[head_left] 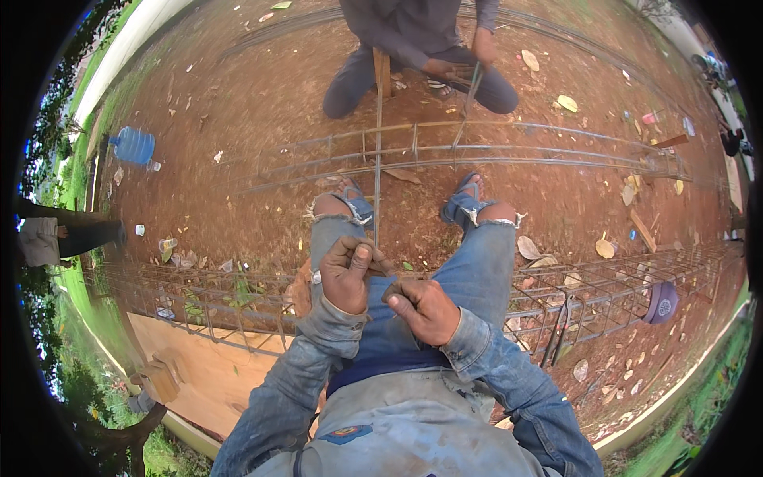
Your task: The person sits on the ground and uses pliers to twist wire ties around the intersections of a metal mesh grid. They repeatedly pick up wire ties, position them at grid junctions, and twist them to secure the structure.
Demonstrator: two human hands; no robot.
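My left hand is closed around the near end of a long thin steel rod that runs straight away from me between my feet. My right hand is fisted just to its right, gripping the same rod end over my lap. The rod reaches a person sitting opposite, who holds a wooden piece and another thin rod. Between us lies a long rebar cage on red dirt.
A second rebar cage stretches left to right under my legs. A wooden board lies lower left, a blue water jug at far left, a blue cap at right. Dry leaves and litter dot the soil.
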